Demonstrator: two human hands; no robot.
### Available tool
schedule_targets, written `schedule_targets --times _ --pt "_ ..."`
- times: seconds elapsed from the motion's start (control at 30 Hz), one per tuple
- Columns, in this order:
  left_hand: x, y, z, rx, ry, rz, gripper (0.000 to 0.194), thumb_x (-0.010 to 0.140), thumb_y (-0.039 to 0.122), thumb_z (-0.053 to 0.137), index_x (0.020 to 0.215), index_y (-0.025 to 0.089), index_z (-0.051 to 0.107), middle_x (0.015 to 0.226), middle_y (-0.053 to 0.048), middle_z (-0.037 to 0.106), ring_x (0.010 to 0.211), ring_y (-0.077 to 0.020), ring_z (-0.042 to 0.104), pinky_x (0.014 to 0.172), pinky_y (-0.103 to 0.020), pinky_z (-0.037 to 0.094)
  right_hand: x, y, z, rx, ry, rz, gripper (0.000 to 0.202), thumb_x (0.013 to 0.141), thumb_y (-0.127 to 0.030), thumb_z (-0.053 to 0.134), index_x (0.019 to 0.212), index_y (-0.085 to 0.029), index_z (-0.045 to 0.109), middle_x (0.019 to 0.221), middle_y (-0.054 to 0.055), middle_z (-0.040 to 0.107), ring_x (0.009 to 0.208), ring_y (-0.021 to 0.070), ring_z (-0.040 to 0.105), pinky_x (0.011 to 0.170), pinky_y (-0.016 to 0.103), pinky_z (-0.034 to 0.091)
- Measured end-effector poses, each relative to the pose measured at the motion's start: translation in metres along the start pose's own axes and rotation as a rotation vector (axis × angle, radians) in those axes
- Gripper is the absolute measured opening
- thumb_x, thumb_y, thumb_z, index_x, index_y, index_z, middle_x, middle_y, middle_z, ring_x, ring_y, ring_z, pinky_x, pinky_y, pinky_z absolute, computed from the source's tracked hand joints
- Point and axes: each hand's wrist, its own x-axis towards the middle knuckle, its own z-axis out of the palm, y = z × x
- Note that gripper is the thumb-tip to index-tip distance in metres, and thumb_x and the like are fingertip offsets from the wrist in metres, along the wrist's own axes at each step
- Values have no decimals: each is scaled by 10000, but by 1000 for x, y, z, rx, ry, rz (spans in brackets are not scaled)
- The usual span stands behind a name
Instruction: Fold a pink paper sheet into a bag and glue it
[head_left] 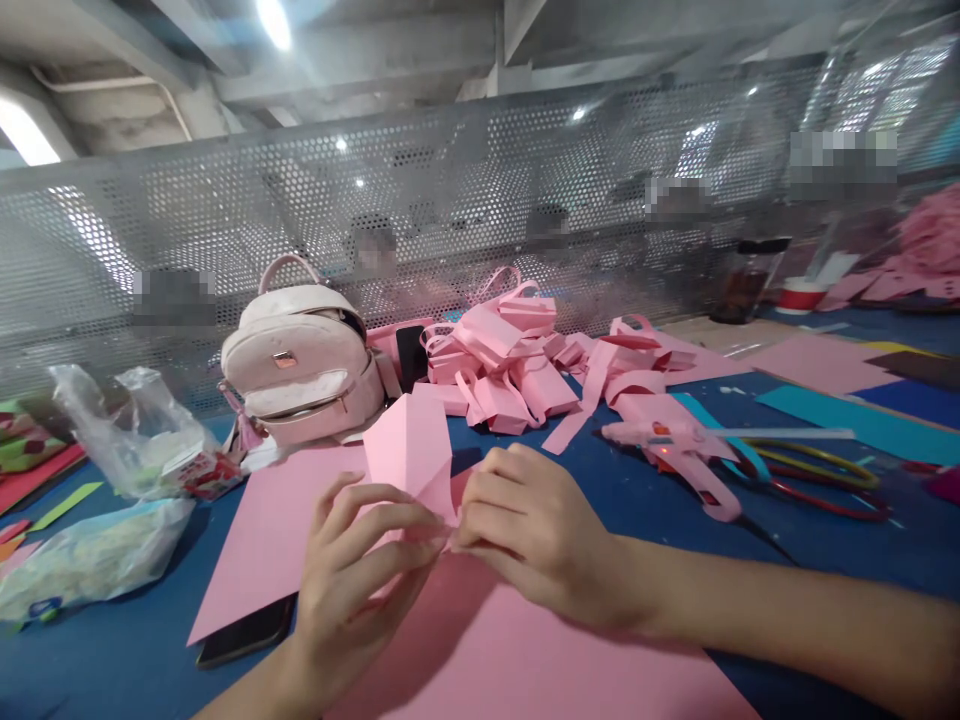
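Observation:
Between my two hands a folded pink paper box stands tilted, its near end pinched at the bottom. My left hand is closed on its left edge, thumb and fingertips pressed together. From the other side my right hand grips the near right edge with curled fingers; the exact fold under the fingertips is hidden. Beneath both hands lies a large pink paper sheet, with another pink sheet to the left, partly over a dark phone.
Behind my hands is a heap of folded pink paper boxes. A pink glue gun lies right, near scissors and a turquoise strip. A pale backpack and plastic bags are left; a perforated metal screen stands behind.

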Motion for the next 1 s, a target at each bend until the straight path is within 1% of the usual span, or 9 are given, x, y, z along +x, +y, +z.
schedule_targets --times 0.2,0.3,0.47,0.63,0.7,0.77,0.83,0.9,1.0 --pt "1 -4 -1 12 18 -5 214 881 -3 695 838 207 693 924 -31 757 922 -203 606 927 -441 371 -1 5 2 -49 -26 -25 283 1052 -218 472 846 -156 655 839 56 652 790 187 499 733 338 382" --pt "0 -6 -1 -3 1 -5 226 865 -20 700 844 205 692 950 -39 748 935 -213 602 910 -443 389 -1 7 3 -87 -19 -71 282 1032 -147 458 824 -152 649 823 59 653 773 187 486 719 336 384" --pt "-3 -7 -6 -46 12 -62 230 879 -21 672 876 209 693 927 -22 704 815 -160 598 728 -324 443 5 12 -6 -43 -26 -71 284 1065 -207 444 888 -157 661 888 56 679 834 186 533 777 340 397" --pt "3 -26 -18 -345 139 -326 160 880 72 700 813 216 716 900 -16 640 866 -152 637 769 -263 512 17 23 -28 297 91 204 246 1048 -394 505 1095 -188 629 1072 70 666 1005 202 581 894 343 446" --pt "8 -37 -22 -543 247 -529 119 827 166 792 741 205 719 916 -18 647 905 -152 622 801 -238 513 20 26 -33 445 148 334 240 1060 -364 460 1162 -199 600 1140 81 649 1048 202 591 929 348 460" --pt "12 -47 -24 -754 372 -739 217 738 275 882 674 195 690 928 -5 655 899 -139 615 756 -195 515 22 29 -35 556 194 431 253 1067 -357 416 1171 -208 592 1147 80 637 1050 199 599 932 350 476" --pt "15 -54 -25 -885 451 -873 328 691 393 907 653 194 649 898 12 664 811 -123 619 666 -178 516 23 33 -34 638 216 481 256 1065 -367 407 1130 -211 600 1104 68 633 1037 195 604 931 348 489" --pt "15 -57 -25 -935 454 -960 339 730 475 863 709 212 651 856 21 682 713 -121 624 607 -197 524 22 35 -30 702 205 502 243 1057 -375 432 1098 -212 607 1061 53 631 1022 186 607 936 347 495" --pt "15 -56 -22 -996 439 -1088 254 770 436 830 868 241 701 872 7 726 680 -155 656 592 -243 554 20 35 -25 794 126 492 224 1044 -384 480 1084 -208 613 1054 46 624 1015 174 604 926 341 505"
